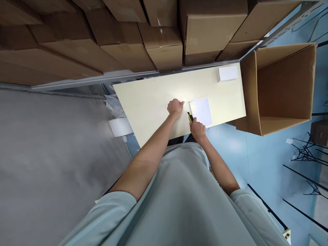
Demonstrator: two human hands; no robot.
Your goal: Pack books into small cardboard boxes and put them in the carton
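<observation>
Cutter [190,117], yellow and black, sits in the right hand [197,129], whose grip is wrapped around its handle; its dark front end points up and to the left, away from the body. It is over the near part of the table, just beside the left edge of a flat white stack [202,112], which lies slightly askew near the table's front edge. The left hand [175,106] is a little farther in, left of the stack, with fingers curled and thumb pointing toward it; I cannot tell whether that grip pinches anything.

Both hands are over the cream-coloured table [148,102]. Near its far right corner rests a small white block [227,73]. Just beyond the right end stands a large cardboard box [247,92], its mouth uncovered and its inner walls showing. Along the far side, cardboard cartons [164,58] stand in a packed row above a grey metal beam [102,78].

Past the left end are a white roll [120,127] and some crumpled plastic [114,105]. Pale blue floor [230,147] spreads to the right, and the person's light shirt [189,191] fills the bottom.
</observation>
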